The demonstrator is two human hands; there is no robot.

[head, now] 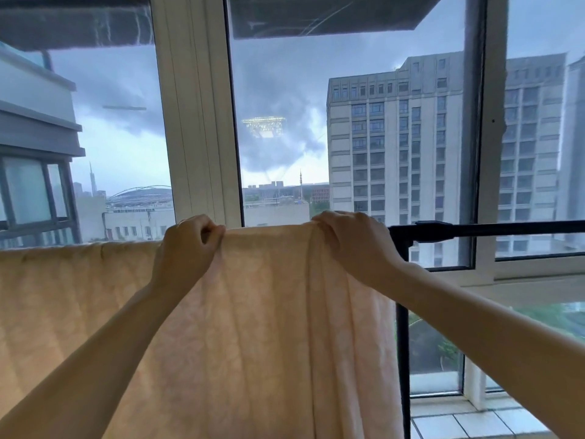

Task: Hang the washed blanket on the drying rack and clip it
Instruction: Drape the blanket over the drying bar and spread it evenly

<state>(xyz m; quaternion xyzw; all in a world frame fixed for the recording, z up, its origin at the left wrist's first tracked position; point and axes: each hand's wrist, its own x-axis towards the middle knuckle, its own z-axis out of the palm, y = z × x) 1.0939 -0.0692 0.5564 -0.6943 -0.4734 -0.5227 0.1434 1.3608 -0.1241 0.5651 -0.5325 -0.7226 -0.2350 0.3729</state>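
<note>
A pale peach quilted blanket [253,327] hangs over the top bar of a black drying rack [481,229] and falls down out of view. My left hand [186,245] pinches the blanket's top fold left of centre. My right hand [351,245] grips the bunched top edge near the blanket's right end, just left of the bare stretch of bar. The rack's black upright post [402,343] shows beside the blanket's right edge. The bar under the cloth is hidden. No clip is in sight.
Large windows with a white frame [196,122] stand right behind the rack, with tall buildings outside. A white sill [522,280] runs at the right, and light floor tiles [468,423] show at the lower right.
</note>
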